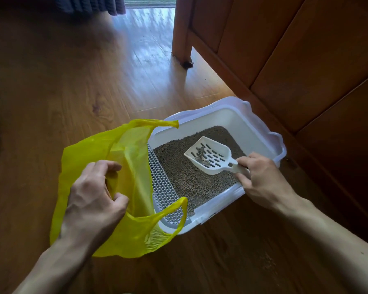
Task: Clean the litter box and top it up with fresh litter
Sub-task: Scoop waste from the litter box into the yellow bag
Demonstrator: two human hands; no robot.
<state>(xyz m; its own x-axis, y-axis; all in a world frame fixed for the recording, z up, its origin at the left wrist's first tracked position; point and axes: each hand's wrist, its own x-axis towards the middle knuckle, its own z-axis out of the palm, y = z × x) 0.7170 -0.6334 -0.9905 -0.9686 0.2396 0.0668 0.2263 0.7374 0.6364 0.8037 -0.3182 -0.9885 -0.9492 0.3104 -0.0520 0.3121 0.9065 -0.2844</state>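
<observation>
I see the right hand (261, 179) gripping the white slotted scoop (210, 157), clumps in it, above the litter box (261, 132) gravel. Left hand (94, 200) clutches the yellow plastic bag (77, 162) just beside it. No legible writing.

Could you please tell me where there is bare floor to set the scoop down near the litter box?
Bare wooden floor lies open beyond the yellow bag, and more below the litter box between the forearms. It is crowded where the box nearly meets the wooden cabinet, and where the bag overlaps the box's grate.
</observation>
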